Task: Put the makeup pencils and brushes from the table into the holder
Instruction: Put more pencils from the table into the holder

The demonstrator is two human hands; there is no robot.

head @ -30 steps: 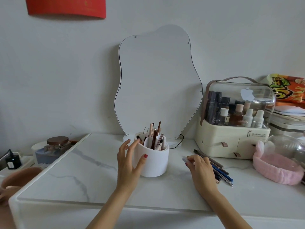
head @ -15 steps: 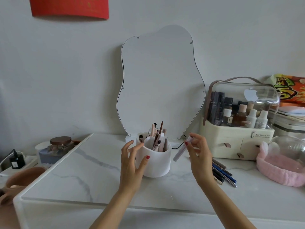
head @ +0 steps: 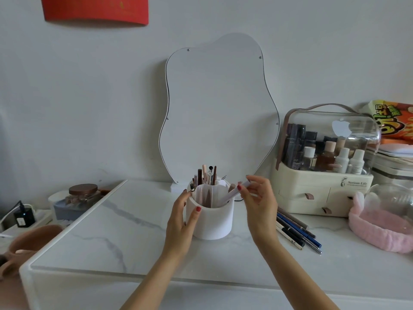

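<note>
So the right hand (head: 259,198) has its grip pinched on a pale stick-type pencil (head: 232,193), thumb and fingertips on the upper end, and the lower end is already dipping past the rim into the near-right compartment of the white holder (head: 210,220). The left hand (head: 183,218) is on the other side of the holder from that grip, fingers and thumb curled round the wall to steady it (red nails, if anyone cares). Progress-wise I'd say it's somewhere around the middle: the back compartments, beyond the grip, already have a bunch of pencils and brushes (head: 206,177) standing upright, and this one looks basically delivered, it just isn't let go yet. What's left is the loose pile of pencils (head: 297,231) lying flat on the worktop (head: 111,238), just right of and below the right wrist, near the cream cosmetics box (head: 321,193). Looks like at least half a dozen there, dark and blue ones mostly, hard to count exactly since they overlap.
</note>
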